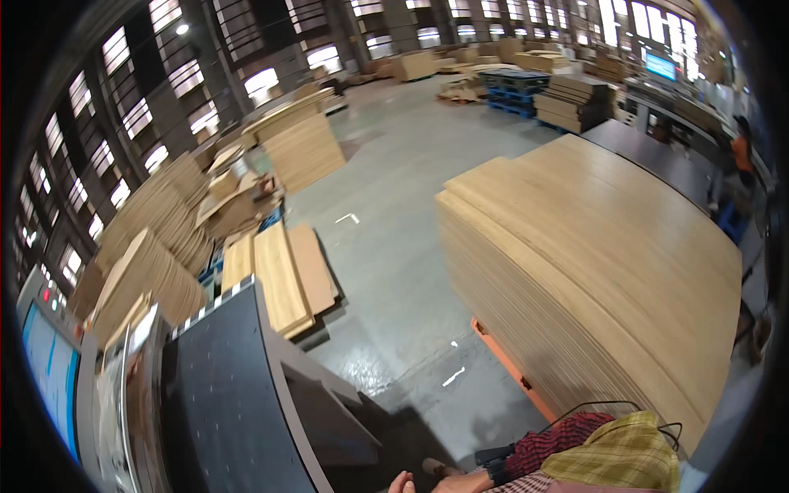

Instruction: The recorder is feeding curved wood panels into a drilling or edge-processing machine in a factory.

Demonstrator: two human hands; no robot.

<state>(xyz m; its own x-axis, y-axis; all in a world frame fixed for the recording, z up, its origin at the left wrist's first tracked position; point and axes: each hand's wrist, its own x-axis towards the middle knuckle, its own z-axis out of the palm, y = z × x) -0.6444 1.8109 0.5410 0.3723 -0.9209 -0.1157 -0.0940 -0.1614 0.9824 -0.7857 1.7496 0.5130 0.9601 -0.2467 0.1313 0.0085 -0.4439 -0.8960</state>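
Note:
At the lower edge my right hand (462,483) comes from a red-and-black checked sleeve (559,444) with a dark cuff at the wrist. Its fingers are cut off by the frame. Just left of it, fingertips (402,483) show, seemingly of my left hand; the rest is out of view. No held object is visible at either hand. Both are low over the floor, between a machine with a dark flat bed (222,394) and a tall stack of wood-coloured boards (592,246). A yellow-green cloth (620,456) covers part of my body beside the stack.
The board stack rests on an orange base (518,370). A lit screen (51,370) stands at far left. Offcut boards (279,275) and leaning panels (160,214) lie left. Blue pallets (511,92) stand farther back. Another person (742,152) is at far right.

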